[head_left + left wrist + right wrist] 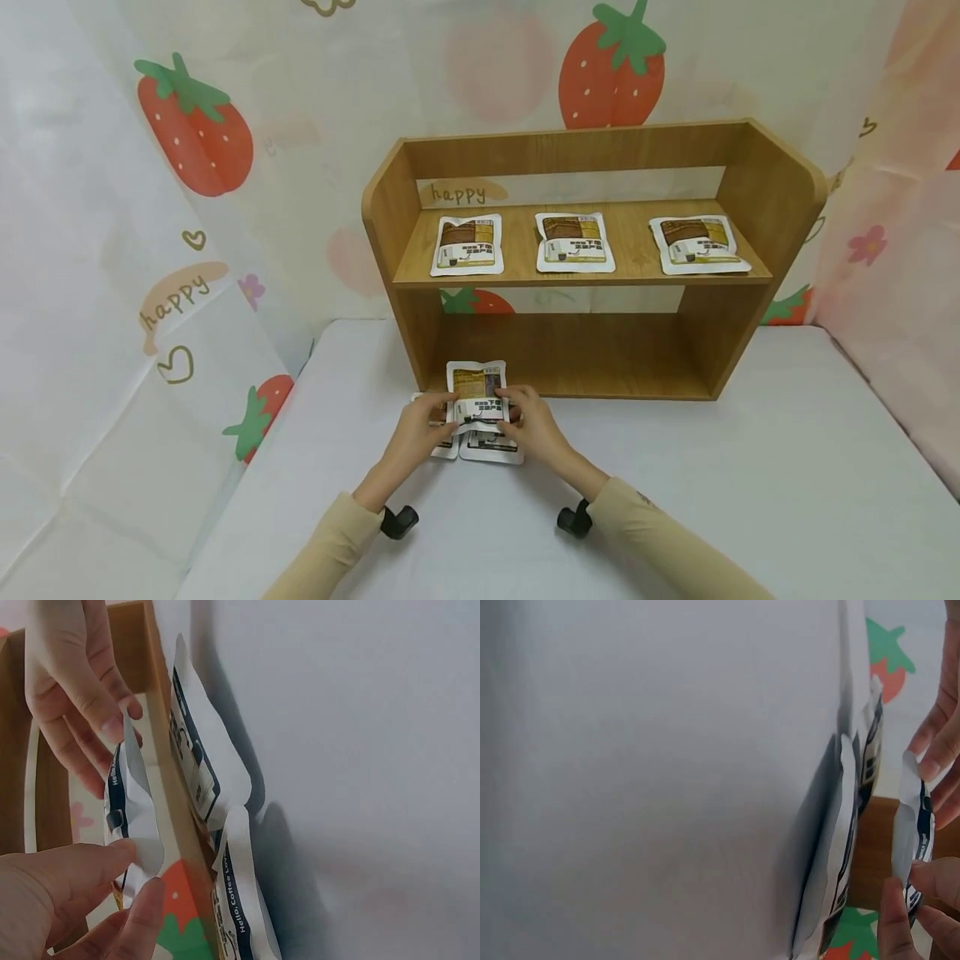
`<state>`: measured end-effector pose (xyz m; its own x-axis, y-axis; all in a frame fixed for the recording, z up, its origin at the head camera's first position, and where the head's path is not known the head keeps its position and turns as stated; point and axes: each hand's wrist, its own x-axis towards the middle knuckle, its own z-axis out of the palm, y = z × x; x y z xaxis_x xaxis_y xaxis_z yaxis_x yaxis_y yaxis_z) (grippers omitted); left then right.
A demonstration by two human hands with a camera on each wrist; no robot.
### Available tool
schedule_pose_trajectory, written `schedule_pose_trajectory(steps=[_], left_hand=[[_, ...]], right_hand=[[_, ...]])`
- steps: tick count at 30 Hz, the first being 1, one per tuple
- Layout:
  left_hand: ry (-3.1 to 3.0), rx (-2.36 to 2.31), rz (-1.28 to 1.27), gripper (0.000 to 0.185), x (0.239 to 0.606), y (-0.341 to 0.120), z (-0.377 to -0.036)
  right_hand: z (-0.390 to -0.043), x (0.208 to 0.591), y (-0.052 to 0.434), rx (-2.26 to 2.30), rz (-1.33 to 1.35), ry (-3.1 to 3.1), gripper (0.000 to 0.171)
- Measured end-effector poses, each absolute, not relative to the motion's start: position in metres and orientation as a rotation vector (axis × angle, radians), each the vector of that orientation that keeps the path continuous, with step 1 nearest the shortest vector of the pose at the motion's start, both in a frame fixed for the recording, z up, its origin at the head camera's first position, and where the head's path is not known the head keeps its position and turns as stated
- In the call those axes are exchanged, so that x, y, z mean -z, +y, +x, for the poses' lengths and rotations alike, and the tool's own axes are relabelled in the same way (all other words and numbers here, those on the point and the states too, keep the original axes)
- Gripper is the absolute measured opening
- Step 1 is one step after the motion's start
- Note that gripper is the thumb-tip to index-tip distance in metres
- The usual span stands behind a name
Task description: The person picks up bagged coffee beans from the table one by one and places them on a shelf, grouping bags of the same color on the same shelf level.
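Observation:
Both hands hold one flat white pouch with a printed label, raised just above the table in the head view. The left hand pinches its left edge between thumb and fingers. On the opposite edge, the right hand pinches it likewise. Below it on the table lie two similar pouches, a right one and a left one, both partly hidden by the held pouch and hands. In the left wrist view, "Hello, Coffee" lettering shows on a lying pouch.
A two-level wooden shelf stands behind the hands. Its upper board carries a left pouch, a middle pouch and a right pouch. White cloth covers the table. Strawberry-print sheeting hangs behind.

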<state>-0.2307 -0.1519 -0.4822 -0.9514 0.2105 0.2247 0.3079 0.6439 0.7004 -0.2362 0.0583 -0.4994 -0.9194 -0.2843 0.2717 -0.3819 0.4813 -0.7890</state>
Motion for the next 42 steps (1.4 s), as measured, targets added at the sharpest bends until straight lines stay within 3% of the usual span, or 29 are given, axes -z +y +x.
schedule_pose_trajectory(steps=[14,25,42], left_hand=[[-2.709,1.202,-0.449,0.039,0.482,-0.149,-0.253],[-2.716,1.228,-0.433,0.035,0.486,-0.145,-0.27],[-2.754,1.007,-0.451,0.028,0.492,-0.139,-0.299]], right_hand=[[-0.261,0.501,0.06,-1.404,0.601,-2.619,0.048],[-0.275,0.5,0.059,-1.403,0.604,-2.675,0.057],[-0.298,0.509,0.053,-1.33,0.521,-2.695,0.05]])
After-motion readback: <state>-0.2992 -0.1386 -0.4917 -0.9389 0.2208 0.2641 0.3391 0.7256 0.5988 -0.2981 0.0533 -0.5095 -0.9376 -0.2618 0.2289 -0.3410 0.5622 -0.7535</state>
